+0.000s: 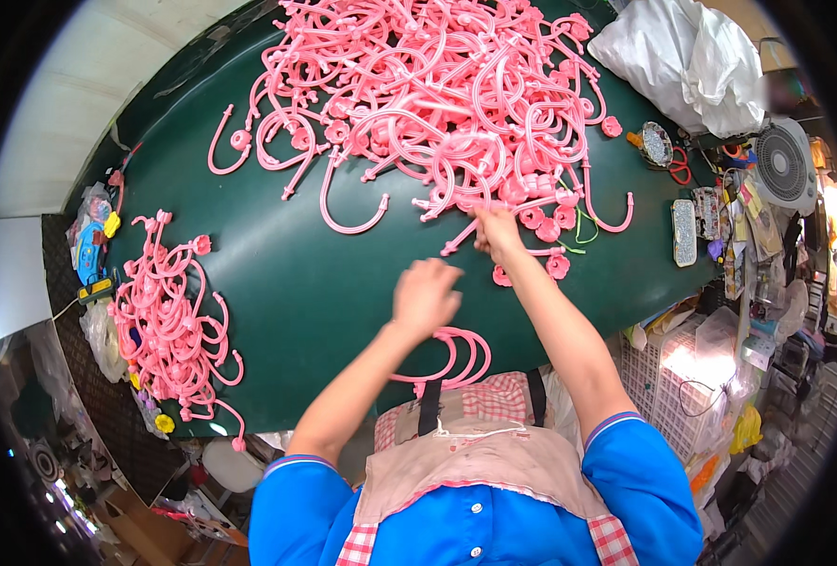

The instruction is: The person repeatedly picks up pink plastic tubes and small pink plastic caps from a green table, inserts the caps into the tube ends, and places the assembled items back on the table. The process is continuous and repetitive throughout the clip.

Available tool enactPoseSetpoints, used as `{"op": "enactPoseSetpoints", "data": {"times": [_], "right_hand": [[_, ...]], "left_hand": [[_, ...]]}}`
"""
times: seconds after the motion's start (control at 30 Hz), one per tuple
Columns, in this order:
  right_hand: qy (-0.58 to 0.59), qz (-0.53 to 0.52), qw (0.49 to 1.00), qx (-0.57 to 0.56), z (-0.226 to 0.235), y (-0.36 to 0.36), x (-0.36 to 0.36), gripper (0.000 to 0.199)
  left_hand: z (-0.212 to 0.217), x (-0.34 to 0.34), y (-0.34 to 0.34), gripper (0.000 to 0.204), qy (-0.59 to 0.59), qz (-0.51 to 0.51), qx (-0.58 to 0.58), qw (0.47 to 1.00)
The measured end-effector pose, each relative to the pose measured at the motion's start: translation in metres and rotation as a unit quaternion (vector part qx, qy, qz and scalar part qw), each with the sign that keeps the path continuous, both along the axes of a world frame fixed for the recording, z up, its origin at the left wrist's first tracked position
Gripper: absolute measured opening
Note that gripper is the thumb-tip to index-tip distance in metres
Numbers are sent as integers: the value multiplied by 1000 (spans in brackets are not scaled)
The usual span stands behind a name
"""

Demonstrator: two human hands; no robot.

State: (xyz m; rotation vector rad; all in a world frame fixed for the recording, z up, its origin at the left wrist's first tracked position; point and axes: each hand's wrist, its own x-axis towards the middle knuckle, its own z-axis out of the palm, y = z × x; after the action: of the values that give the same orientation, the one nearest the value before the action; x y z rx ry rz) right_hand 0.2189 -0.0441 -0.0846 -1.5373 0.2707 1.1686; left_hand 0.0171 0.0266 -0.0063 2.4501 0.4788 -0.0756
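A heap of curved pink plastic tubes (418,85) is lying on the dark green table (277,292). The right hand (499,234) is curling its fingers at the near edge; the left hand (426,296) is hovering nearer the beige cloth apron (475,462). Whether either is gripping anything, I cannot tell.

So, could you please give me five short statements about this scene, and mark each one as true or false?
1. The right hand is at the near edge of the large pink pile. True.
2. The smaller pink pile lies on the right side of the table. False: the smaller pink pile lies on the left.
3. The table top is dark green. True.
4. The left hand is farther from the apron than the right hand. False: the left hand is nearer to the apron.
5. The blue sleeves end above the elbows. True.
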Motion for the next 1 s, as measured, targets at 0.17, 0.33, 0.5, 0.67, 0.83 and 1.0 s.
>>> {"op": "enactPoseSetpoints", "data": {"times": [0.17, 0.33, 0.5, 0.67, 0.83, 1.0], "right_hand": [[-318, -55, 941, 103, 80, 26, 64, 20], [-444, 1, 890, 100, 152, -25, 97, 26], [-422, 82, 902, 32, 145, -88, 8, 25], [-502, 61, 862, 29, 142, -95, -63, 19], [-505, 224, 827, 106, 140, -106, -101, 24], [-384, 226, 894, -31, 86, -134, -70, 58]], "left_hand": [[-41, 68, -71, 66, -113, -92, 10, 989], [-103, 72, -57, 43, -193, -90, 1, 977], [-63, 68, -45, 25, -173, 315, -466, 808], [-8, 65, -53, 29, -140, 382, -833, 375], [-15, 13, -48, 27, -156, 318, -750, 559], [-29, -50, 35, 30, -40, 93, -266, 959]]}}
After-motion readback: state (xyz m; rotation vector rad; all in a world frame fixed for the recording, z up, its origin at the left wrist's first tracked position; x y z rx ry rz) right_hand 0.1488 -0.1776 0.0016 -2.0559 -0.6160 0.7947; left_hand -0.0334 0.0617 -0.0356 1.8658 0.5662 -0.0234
